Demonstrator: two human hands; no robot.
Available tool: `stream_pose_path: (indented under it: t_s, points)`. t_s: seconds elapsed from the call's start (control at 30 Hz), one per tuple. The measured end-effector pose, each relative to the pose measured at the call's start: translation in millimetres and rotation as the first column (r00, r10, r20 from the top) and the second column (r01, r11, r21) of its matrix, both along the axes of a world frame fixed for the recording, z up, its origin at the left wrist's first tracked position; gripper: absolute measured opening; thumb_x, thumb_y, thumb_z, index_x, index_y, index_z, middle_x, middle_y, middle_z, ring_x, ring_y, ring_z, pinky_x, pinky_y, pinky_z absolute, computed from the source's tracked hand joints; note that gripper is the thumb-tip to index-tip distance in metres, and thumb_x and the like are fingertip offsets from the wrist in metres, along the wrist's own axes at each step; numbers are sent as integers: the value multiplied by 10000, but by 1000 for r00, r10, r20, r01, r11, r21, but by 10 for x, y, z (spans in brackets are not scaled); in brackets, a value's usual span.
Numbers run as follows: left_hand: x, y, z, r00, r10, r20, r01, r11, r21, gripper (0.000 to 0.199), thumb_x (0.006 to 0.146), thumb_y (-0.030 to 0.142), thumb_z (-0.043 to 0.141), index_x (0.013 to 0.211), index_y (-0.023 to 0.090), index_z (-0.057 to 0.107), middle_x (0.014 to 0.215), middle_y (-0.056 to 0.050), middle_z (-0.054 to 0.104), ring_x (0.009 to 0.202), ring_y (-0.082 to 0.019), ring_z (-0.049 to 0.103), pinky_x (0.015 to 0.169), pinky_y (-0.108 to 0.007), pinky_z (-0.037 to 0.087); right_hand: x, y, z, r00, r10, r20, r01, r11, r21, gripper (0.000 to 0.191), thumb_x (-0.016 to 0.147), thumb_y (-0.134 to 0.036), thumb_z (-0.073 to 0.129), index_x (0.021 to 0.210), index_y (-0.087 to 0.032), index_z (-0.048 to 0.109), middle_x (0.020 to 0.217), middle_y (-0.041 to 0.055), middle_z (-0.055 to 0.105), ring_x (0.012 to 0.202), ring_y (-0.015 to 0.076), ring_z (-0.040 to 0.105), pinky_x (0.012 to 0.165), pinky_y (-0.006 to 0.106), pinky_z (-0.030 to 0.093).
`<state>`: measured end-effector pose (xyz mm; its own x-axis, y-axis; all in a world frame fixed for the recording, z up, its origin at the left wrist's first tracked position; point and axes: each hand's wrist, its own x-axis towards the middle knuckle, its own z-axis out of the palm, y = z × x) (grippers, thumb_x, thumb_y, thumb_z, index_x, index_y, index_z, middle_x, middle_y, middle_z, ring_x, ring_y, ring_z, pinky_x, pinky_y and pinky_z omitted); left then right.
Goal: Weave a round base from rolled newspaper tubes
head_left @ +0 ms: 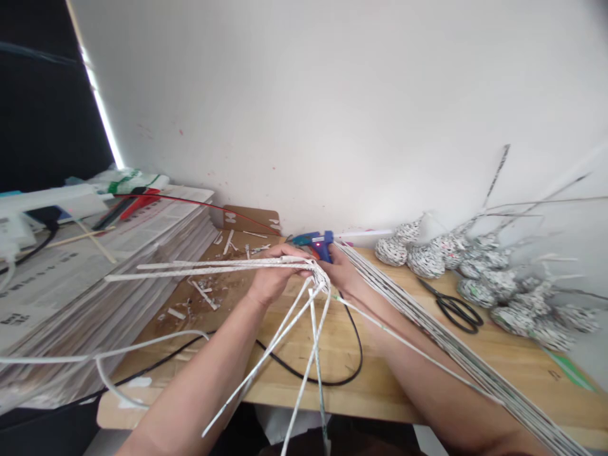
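Near the middle of the head view, my left hand [274,273] is closed on a woven piece [320,277] made of white rolled-paper strips. Several long strips stick out of it, some to the left, others down toward the table's front edge. My right hand [342,272] is closed around the handle of a blue glue gun [323,244], just right of the woven piece. A small red light shows on the gun, and its nozzle end points left, behind my left hand. Some of my fingers are hidden by the strips and the gun.
Stacked newspapers [180,228] with a power strip [71,206] fill the left. Scraps lie on cardboard [190,310]. Long paper rolls [403,297], black scissors [456,310] and several woven balls [479,266] are on the wooden table [380,399]. A black cord [358,354] loops near the middle.
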<state>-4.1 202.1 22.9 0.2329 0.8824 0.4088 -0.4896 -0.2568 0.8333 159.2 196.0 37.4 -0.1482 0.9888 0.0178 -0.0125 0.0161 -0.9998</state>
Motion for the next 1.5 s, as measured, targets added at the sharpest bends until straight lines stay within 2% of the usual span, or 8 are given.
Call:
stream_pose_path:
  t_s: [0.13, 0.2, 0.27, 0.4, 0.57, 0.67, 0.83, 1.5]
  points:
    - [0, 48, -1, 992, 64, -112, -71, 996, -52, 170, 636, 286, 821, 716, 187, 708, 807, -73, 743, 702, -223, 705, 636, -341, 598, 353, -289, 181, 985, -58, -163, 48, 997, -67, 373, 719, -394, 722, 993, -203, 557, 630, -52, 534, 447, 77, 473, 370, 182, 251]
    - [8, 86, -36, 984, 107, -139, -115, 992, -56, 179, 631, 302, 823, 715, 187, 714, 805, -75, 743, 676, -214, 700, 643, -344, 603, 485, -461, 237, 970, -145, -195, 143, 989, -23, 382, 760, -463, 691, 1016, -199, 590, 593, -52, 493, 449, 80, 454, 366, 185, 216]
    - [17, 123, -81, 978, 132, -163, -143, 988, -56, 185, 630, 308, 823, 718, 182, 721, 804, -78, 742, 666, -210, 698, 646, -346, 605, 574, -608, 244, 969, -165, -182, 173, 984, 31, 401, 779, -475, 683, 1059, -197, 614, 591, -44, 493, 494, 97, 484, 396, 200, 284]
    - [27, 170, -146, 968, 154, -200, -166, 985, -43, 183, 651, 320, 809, 737, 179, 728, 807, -80, 741, 660, -208, 696, 648, -355, 604, 663, -777, 149, 996, -51, -78, 59, 992, 108, 323, 828, -467, 647, 965, -174, 646, 582, -20, 514, 537, 124, 510, 455, 240, 368]
    - [33, 206, -189, 943, 226, -246, -233, 973, 1, 182, 676, 316, 796, 765, 170, 737, 752, -77, 732, 626, -196, 684, 638, -337, 594, 707, -854, 44, 994, -34, 106, 13, 980, 197, 306, 874, -458, 596, 751, -178, 613, 705, 33, 597, 550, 114, 496, 524, 272, 433]
    - [39, 223, -210, 937, 246, -247, -247, 969, 29, 162, 679, 298, 793, 772, 176, 743, 732, -70, 728, 623, -197, 683, 629, -324, 588, 726, -890, 34, 979, -77, 187, 38, 979, 199, 262, 878, -442, 595, 845, -185, 632, 824, 55, 634, 566, 115, 490, 532, 278, 441]
    - [39, 209, -205, 933, 260, -248, -255, 966, 53, 117, 712, 284, 766, 776, 189, 744, 796, -78, 742, 648, -199, 692, 630, -318, 588, 745, -922, 51, 952, -144, 270, 72, 963, 259, 282, 881, -425, 595, 1034, -198, 660, 702, 18, 579, 575, 135, 496, 529, 273, 437]
    - [21, 154, -128, 923, 303, -239, -279, 952, 127, 172, 668, 298, 807, 770, 171, 751, 827, -91, 743, 754, -218, 705, 686, -323, 590, 712, -960, 87, 879, -190, 437, 35, 941, 338, 225, 874, -359, 612, 1031, -215, 684, 680, 4, 572, 580, 142, 479, 535, 271, 379]
